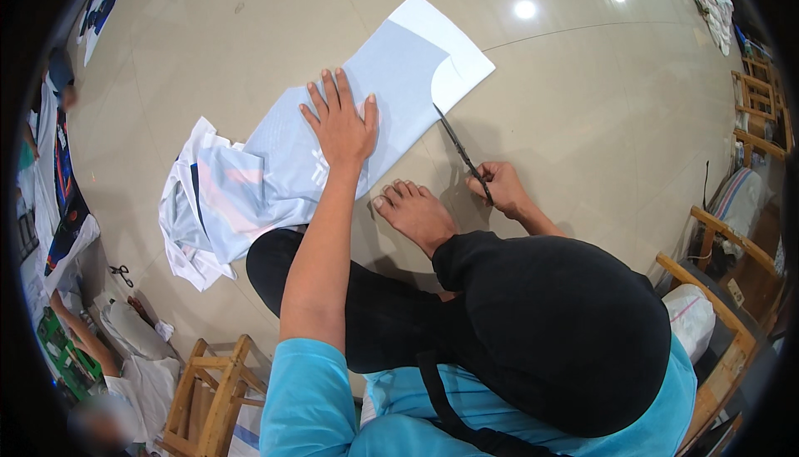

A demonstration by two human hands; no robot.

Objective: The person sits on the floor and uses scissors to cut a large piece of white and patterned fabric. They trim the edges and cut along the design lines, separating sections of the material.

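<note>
A pale blue-grey garment (pixel 366 107) lies on the floor, its far right end white (pixel 449 37) with a curved edge. Toward the left, the cloth is bunched into folds (pixel 233 195), with white, pinkish and dark parts. My left hand (pixel 339 124) presses flat on the middle of the cloth, fingers spread. My right hand (pixel 501 185) grips dark scissors (pixel 456 142) by the handles. Their tip touches or overlaps the garment's right edge, beside the white curve. From this view I cannot tell how far apart the blades are.
My bare foot (pixel 418 216) rests between the cloth and my right hand. A wooden stool (pixel 206 394) stands at lower left, near another pair of scissors (pixel 121 275) on the tiled floor. Other people sit along the left edge. Wooden frames (pixel 720 311) and sacks line the right.
</note>
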